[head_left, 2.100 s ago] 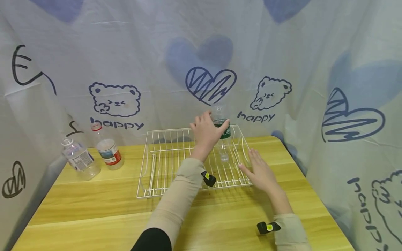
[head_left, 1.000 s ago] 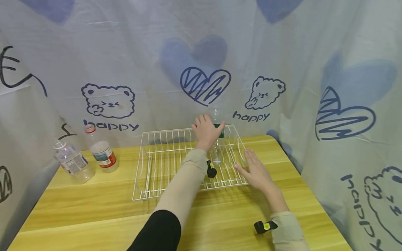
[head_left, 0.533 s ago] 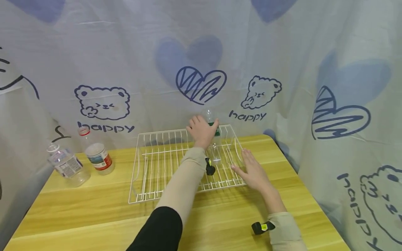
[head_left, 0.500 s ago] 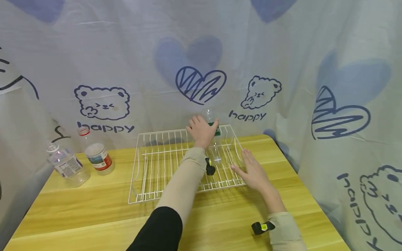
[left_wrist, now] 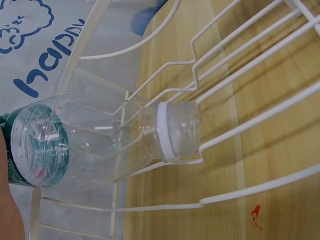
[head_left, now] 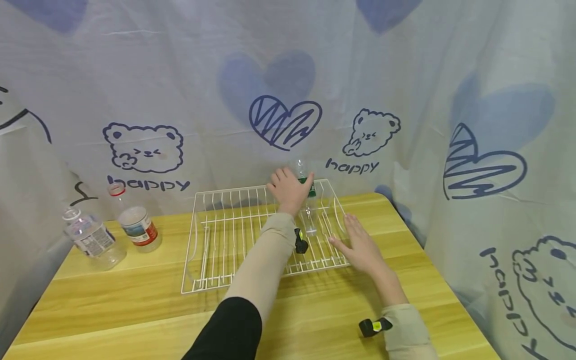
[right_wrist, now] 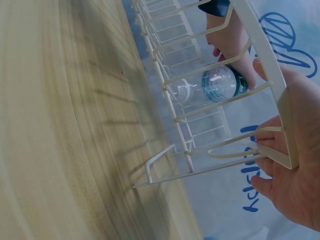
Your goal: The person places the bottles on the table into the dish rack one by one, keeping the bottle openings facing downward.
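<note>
Closest to me I see the right hand point(head_left: 362, 248), its thumb inside and its fingers outside the end of the white rack point(right_wrist: 281, 102), pinching the rim. Past it is the left hand point(head_left: 290, 191), with its thumb and fingers round the clear bottle point(head_left: 310, 198) at the green label. That bottle is in the rack, upside down, mouth at the wires, its long way going up and down. It sits ahead and left of the right hand, apart from it; the left hand is nearer. I count 2 other bottles point(head_left: 138, 227) well left of both hands.
</note>
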Tool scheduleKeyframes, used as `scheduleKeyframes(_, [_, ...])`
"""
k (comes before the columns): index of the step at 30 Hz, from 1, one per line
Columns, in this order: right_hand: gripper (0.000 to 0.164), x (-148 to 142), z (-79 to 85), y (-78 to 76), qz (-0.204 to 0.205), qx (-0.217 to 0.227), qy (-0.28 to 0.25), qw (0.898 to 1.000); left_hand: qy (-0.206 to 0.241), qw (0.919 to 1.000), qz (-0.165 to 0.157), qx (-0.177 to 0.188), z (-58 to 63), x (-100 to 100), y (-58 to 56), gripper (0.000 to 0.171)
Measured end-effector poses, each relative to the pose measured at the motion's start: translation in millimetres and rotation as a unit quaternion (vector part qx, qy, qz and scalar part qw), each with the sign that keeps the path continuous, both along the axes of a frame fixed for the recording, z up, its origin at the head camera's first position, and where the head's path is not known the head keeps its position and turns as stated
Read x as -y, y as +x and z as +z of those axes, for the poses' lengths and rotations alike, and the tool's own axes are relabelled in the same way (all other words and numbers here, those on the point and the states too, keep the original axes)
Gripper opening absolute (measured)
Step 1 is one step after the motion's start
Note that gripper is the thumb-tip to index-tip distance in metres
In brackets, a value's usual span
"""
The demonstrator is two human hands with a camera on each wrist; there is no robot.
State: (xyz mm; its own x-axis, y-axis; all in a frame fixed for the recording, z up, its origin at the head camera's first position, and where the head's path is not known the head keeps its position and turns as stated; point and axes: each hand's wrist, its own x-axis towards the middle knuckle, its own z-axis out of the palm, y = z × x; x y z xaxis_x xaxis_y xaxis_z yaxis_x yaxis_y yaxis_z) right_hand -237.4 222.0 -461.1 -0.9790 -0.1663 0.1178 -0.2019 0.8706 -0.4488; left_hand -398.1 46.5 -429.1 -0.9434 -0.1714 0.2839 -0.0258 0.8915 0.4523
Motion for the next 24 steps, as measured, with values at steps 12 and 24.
scheduleKeyframes(12, [0.087,-0.2,-0.7,0.1,-0.001,0.003,-0.006,1.000,-0.026,0.9995,-0.008,0.016,0.8,1.5,1.2,0.094])
scheduleKeyframes(24, [0.088,0.8,-0.5,0.5,-0.002,0.006,-0.012,1.000,-0.016,0.9998,-0.011,0.002,4.3,1.2,1.9,0.094])
